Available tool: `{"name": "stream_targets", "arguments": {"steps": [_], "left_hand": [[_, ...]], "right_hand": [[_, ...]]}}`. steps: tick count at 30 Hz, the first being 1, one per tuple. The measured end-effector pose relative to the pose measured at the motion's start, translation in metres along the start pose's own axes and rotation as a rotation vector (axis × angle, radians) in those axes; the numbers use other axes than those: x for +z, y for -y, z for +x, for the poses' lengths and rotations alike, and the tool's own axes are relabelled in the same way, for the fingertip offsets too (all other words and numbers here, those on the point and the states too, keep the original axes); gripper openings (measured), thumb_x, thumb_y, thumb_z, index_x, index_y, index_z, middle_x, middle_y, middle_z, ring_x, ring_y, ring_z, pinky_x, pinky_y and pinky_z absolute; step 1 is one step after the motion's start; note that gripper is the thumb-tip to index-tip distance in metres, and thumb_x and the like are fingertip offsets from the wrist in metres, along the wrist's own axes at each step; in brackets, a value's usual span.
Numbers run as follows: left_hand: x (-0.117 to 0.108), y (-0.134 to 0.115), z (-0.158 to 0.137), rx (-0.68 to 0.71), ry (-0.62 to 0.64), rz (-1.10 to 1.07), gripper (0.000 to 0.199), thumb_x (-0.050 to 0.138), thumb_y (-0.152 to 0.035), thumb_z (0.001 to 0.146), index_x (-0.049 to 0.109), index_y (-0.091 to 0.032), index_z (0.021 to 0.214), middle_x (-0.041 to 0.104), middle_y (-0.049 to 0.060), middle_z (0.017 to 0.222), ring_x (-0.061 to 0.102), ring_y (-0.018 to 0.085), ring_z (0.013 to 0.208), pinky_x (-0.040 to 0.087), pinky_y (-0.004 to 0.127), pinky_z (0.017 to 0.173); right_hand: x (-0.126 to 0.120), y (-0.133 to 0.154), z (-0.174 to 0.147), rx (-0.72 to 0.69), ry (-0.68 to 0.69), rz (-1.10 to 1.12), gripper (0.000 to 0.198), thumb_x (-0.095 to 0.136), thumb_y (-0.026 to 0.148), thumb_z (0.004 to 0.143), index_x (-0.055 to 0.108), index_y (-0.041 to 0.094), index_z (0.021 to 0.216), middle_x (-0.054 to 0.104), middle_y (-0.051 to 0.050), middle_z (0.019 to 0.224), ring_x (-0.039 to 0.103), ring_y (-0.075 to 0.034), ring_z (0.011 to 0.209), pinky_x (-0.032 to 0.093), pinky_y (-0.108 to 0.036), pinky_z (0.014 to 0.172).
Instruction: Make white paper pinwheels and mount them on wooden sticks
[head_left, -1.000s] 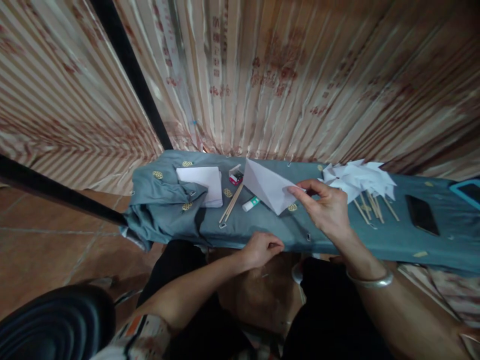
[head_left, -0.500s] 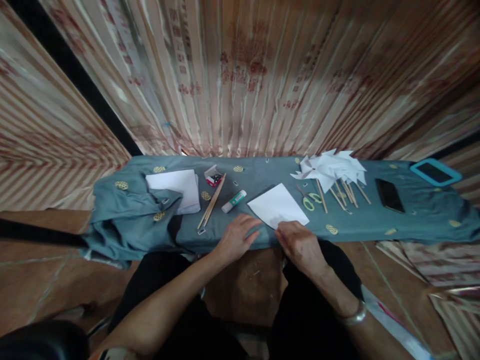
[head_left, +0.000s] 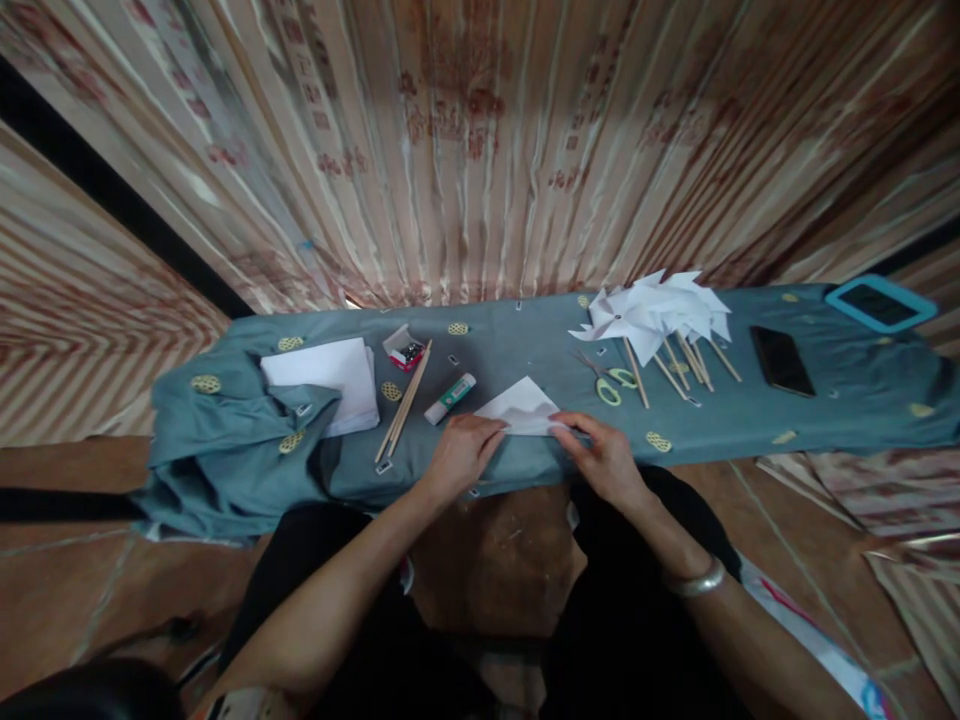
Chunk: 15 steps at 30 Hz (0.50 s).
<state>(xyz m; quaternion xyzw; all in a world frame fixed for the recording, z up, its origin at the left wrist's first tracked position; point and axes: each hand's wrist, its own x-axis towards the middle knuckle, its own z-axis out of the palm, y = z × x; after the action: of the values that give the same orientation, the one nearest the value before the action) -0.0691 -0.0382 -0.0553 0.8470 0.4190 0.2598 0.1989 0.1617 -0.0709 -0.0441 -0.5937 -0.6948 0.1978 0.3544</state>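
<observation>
1. Two printed surfaces, the green-banded label of the glue stick (head_left: 450, 398) and the striped curtain (head_left: 480, 150), are too blurred to be read.
2. White paper (head_left: 519, 405) is laid near the middle of the table's (head_left: 517, 345) near edge, its peak pointed toward the far edge.
3. Its left corner is pinched by the left hand (head_left: 466, 447), the fingers drawn together.
4. Its right corner is gripped between thumb and fingertips of the right hand (head_left: 604, 455) (a silver bangle (head_left: 697, 578) is worn on that wrist).
5. The paper is thus held between both sets of fingertips, its near edge spanned by them.
6. Toward the table's left end are placed wooden sticks (head_left: 405, 401), a red box (head_left: 405, 355) and stacked sheets (head_left: 330, 370).
7. Scissors (head_left: 600, 375), pinwheels (head_left: 652, 310) and a phone (head_left: 781, 360) are spread rightward; a blue-framed tablet (head_left: 877, 303) is set near the far right corner.
</observation>
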Motion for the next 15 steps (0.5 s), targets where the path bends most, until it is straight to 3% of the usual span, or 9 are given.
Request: {"name": "stream_targets", "arguments": {"steps": [2, 4, 8, 15], "left_hand": [[-0.001, -0.002, 0.001, 0.030, -0.091, 0.055, 0.041, 0.046, -0.028, 0.096, 0.053, -0.013, 0.134, 0.061, 0.016, 0.132, 0.057, 0.025, 0.123, 0.046, 0.044, 0.103], [0.000, -0.007, -0.001, 0.107, -0.119, 0.144, 0.052, 0.046, -0.026, 0.096, 0.038, -0.011, 0.144, 0.044, 0.019, 0.149, 0.039, 0.027, 0.140, 0.037, 0.047, 0.112], [0.010, -0.017, -0.011, 0.244, 0.052, 0.277, 0.052, 0.045, -0.024, 0.096, 0.034, -0.013, 0.145, 0.038, 0.016, 0.154, 0.025, 0.026, 0.147, 0.028, 0.048, 0.117], [0.024, -0.018, -0.015, 0.179, 0.197, 0.357, 0.066, 0.054, -0.042, 0.092, 0.032, -0.013, 0.147, 0.033, 0.016, 0.156, 0.022, 0.030, 0.148, 0.019, 0.052, 0.119]], "right_hand": [[0.005, -0.012, 0.017, 0.116, -0.020, 0.035, 0.026, 0.057, 0.044, 0.085, 0.070, 0.022, 0.089, 0.076, -0.004, 0.086, 0.069, -0.023, 0.078, 0.055, -0.036, 0.076], [0.012, -0.023, 0.032, 0.159, -0.036, 0.097, 0.027, 0.058, 0.045, 0.082, 0.071, 0.022, 0.087, 0.076, -0.005, 0.086, 0.069, -0.023, 0.077, 0.054, -0.037, 0.076], [0.024, -0.041, 0.045, 0.149, -0.072, 0.135, 0.026, 0.059, 0.045, 0.079, 0.071, 0.022, 0.081, 0.074, -0.008, 0.105, 0.068, -0.025, 0.093, 0.053, -0.040, 0.085], [0.033, -0.045, 0.041, 0.007, -0.112, -0.089, 0.026, 0.056, 0.042, 0.084, 0.072, 0.021, 0.084, 0.071, -0.012, 0.112, 0.064, -0.029, 0.103, 0.049, -0.047, 0.094]]}}
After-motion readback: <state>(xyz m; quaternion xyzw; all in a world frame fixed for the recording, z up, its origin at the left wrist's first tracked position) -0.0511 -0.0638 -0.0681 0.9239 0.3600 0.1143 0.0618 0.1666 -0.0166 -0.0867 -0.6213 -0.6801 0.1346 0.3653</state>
